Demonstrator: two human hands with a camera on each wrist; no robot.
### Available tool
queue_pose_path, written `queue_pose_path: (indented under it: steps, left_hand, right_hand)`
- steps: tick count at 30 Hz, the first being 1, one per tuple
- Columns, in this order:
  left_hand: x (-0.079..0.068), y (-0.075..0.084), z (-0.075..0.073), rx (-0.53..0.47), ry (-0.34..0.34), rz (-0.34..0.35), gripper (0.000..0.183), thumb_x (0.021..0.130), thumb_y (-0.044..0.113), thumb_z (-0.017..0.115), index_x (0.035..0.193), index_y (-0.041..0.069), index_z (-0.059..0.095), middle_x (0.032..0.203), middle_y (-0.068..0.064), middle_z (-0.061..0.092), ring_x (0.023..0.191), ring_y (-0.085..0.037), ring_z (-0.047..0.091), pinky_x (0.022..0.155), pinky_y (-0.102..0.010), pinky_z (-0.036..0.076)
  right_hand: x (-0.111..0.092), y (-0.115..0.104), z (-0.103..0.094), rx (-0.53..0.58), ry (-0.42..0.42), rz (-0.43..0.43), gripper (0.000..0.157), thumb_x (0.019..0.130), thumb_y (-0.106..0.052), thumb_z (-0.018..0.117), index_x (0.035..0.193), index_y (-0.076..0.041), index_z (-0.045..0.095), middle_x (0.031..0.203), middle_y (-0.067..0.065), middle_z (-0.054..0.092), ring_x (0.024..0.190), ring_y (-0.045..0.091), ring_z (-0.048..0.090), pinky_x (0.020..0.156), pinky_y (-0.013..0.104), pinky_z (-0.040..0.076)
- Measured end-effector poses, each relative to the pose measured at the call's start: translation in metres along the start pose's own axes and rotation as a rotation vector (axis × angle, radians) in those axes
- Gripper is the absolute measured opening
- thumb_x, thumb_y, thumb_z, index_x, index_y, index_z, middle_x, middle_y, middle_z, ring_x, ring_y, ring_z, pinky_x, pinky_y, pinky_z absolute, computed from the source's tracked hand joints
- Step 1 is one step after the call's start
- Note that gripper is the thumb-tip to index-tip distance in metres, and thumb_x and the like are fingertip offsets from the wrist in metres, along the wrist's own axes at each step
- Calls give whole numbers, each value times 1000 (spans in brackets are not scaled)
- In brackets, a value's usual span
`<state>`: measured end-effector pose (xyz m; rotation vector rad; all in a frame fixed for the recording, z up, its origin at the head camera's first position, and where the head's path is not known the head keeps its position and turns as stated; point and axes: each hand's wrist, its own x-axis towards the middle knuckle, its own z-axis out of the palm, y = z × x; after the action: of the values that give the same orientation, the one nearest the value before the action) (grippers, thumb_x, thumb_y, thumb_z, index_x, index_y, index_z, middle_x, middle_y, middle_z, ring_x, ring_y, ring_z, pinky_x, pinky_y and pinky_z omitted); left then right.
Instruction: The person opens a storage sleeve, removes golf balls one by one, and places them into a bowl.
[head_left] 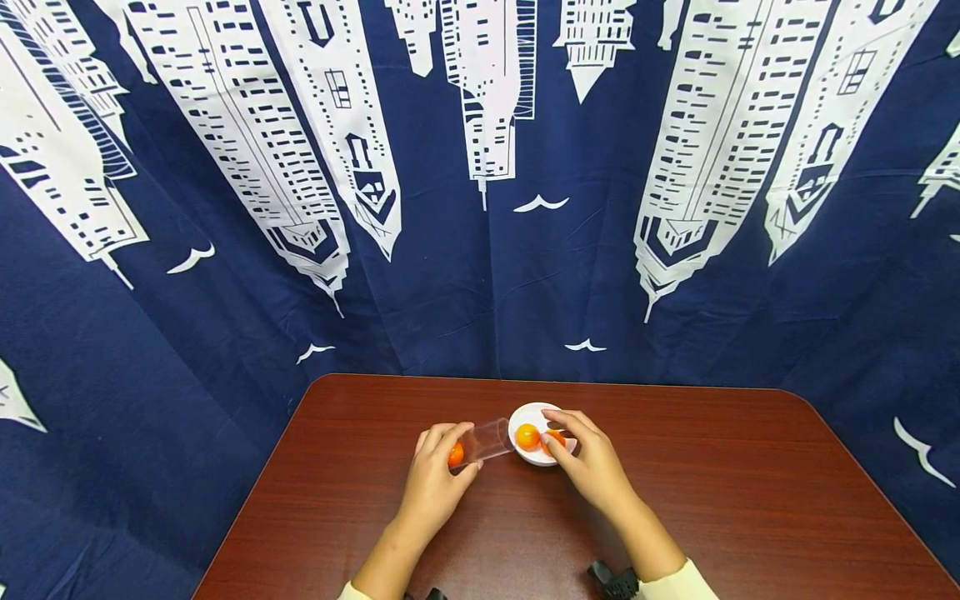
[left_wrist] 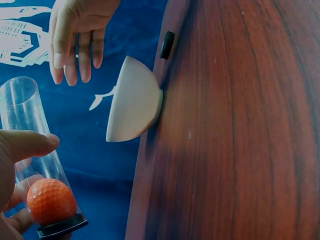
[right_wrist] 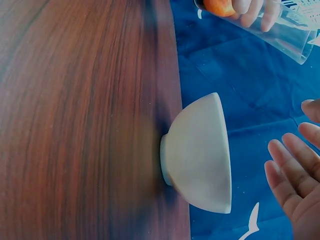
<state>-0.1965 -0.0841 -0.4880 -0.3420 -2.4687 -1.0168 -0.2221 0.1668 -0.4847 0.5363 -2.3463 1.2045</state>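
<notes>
My left hand [head_left: 433,479] grips a clear plastic tube [head_left: 489,440], its open end tilted toward the bowl. An orange golf ball [left_wrist: 51,201] sits inside the tube, down at the end with the black cap [left_wrist: 62,226]. The white bowl [right_wrist: 200,155] stands upright on the table, right of the tube's mouth. Inside the bowl, the head view shows one orange ball [head_left: 527,437] and another orange ball [head_left: 555,439] partly behind my right fingers. My right hand [head_left: 592,462] hovers over the bowl's right side; both wrist views show its fingers spread loosely with nothing between them.
The brown wooden table [head_left: 720,483] extends on both sides of the bowl. A small black disc [left_wrist: 167,45] lies on it near the bowl in the left wrist view. Behind the table hangs a dark blue curtain [head_left: 435,308] with white buildings and birds.
</notes>
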Motion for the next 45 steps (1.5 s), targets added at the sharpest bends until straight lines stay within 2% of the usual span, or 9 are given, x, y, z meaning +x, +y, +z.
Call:
queue_pose_path:
  steps: [4, 7, 15, 24, 29, 34, 41, 45]
  left_hand:
    - [3, 0, -1, 31, 18, 38, 58, 75, 17, 90, 128, 21, 67, 119, 2, 64, 114, -18, 56, 94, -39, 55]
    - [5, 1, -1, 55, 27, 72, 58, 73, 17, 92, 126, 21, 68, 117, 1, 65, 113, -19, 57, 95, -40, 53]
    - [8, 4, -2, 110, 43, 122, 59, 72, 18, 92, 125, 24, 69, 118, 2, 64, 115, -19, 56, 98, -42, 48]
    - [10, 7, -2, 187, 62, 197, 58, 70, 16, 93, 123, 25, 70, 116, 3, 63, 116, -21, 55, 94, -42, 45]
    - [11, 8, -2, 226, 69, 226, 58, 70, 14, 93, 122, 25, 70, 117, 3, 63, 116, -20, 55, 96, -42, 43]
    - [11, 8, -3, 252, 73, 257, 58, 69, 11, 92, 121, 24, 71, 117, 2, 63, 116, -22, 55, 98, -44, 42]
    - [10, 10, -3, 289, 54, 275, 55, 72, 10, 90, 122, 23, 70, 118, 1, 62, 118, -24, 54, 101, -47, 41]
    - [10, 10, -4, 303, 49, 289, 55, 73, 9, 89, 122, 24, 70, 118, 1, 62, 118, -24, 54, 102, -47, 40]
  right_hand:
    - [-3, -2, -2, 71, -5, 21, 36, 90, -9, 76, 125, -13, 70, 116, 10, 70, 97, 22, 71, 79, 30, 58]
    - [-4, -3, -3, 93, -7, 35, 35, 90, -7, 75, 125, -14, 69, 117, 9, 69, 96, 19, 71, 77, 24, 58]
    - [-10, -8, 0, 153, -13, 38, 38, 88, 2, 73, 125, -8, 68, 118, 11, 68, 96, 22, 72, 74, 19, 57]
    - [-17, -15, 4, 212, -66, 30, 35, 94, -10, 71, 129, -5, 66, 123, 8, 68, 100, 12, 71, 78, 25, 59]
    - [-20, -16, 7, 271, -72, 43, 36, 94, -10, 71, 129, -7, 65, 125, 7, 67, 102, 21, 71, 83, 24, 58]
    - [-22, -19, 11, 313, -85, 38, 37, 95, -10, 69, 132, -11, 63, 126, 11, 65, 104, 30, 70, 86, 22, 58]
    - [-26, -22, 14, 329, -111, 59, 39, 96, -14, 69, 134, -11, 62, 129, 13, 64, 104, 19, 70, 88, 24, 58]
    - [-29, -21, 14, 331, -121, 73, 41, 96, -15, 70, 134, -6, 61, 130, 12, 63, 105, 20, 70, 88, 26, 58]
